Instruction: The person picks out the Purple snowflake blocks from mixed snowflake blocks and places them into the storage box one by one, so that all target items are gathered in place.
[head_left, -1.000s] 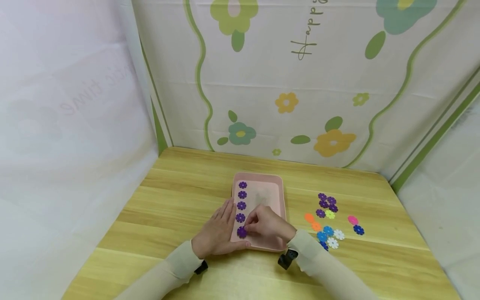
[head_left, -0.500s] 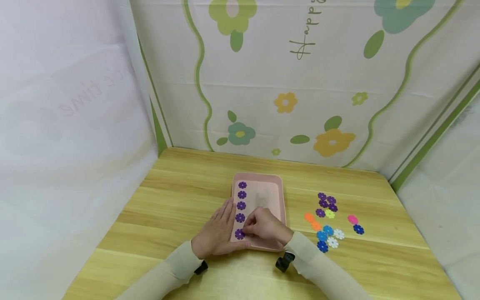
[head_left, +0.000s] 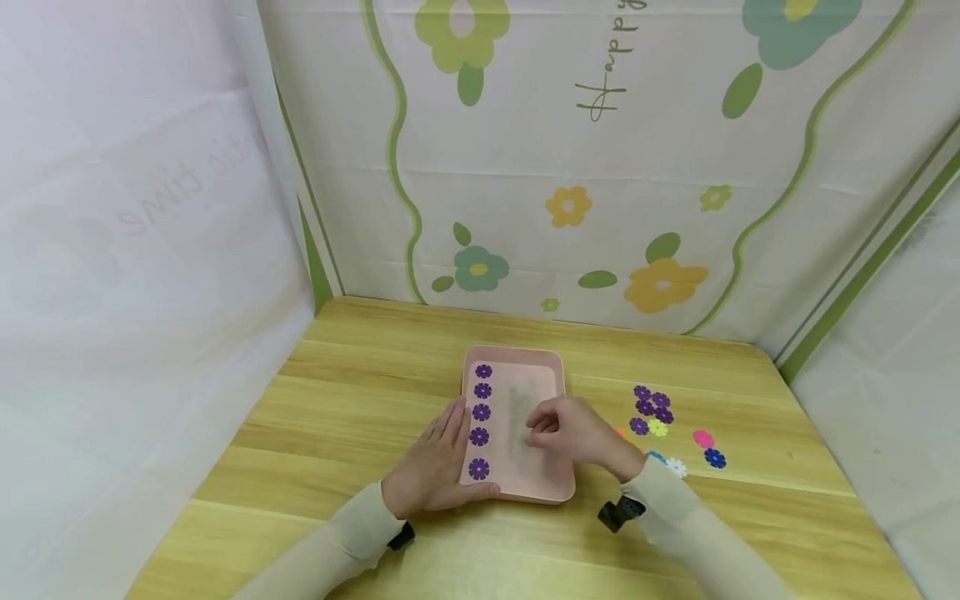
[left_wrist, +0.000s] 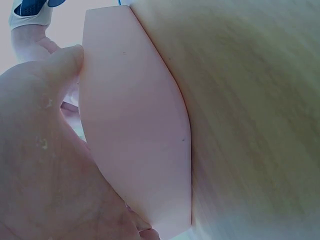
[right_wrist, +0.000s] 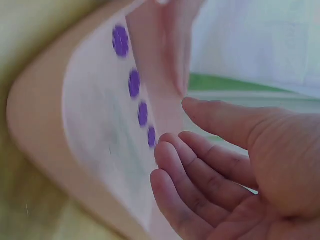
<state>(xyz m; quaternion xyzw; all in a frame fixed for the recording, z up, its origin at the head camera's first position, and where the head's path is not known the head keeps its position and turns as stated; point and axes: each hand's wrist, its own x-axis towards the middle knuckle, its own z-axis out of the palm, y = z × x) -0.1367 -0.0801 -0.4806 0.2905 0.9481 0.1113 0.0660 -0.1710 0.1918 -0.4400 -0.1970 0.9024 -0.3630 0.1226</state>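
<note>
A pink tray (head_left: 558, 367) on the table (head_left: 360, 400) holds five purple paper flowers (head_left: 478, 468), likely light, thin and best pinched by an edge; left hand (head_left: 435, 462) rests flat against the tray, right hand (head_left: 577, 433) hovers empty, fingers loosely curled.

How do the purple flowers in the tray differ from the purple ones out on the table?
The purple flowers in the tray lie in one straight, evenly spaced column along the pink tray's left side, none touching. The purple flowers on the table sit in a loose cluster, touching or overlapping, next to other colours. Both groups look the same shape and shade.
</note>
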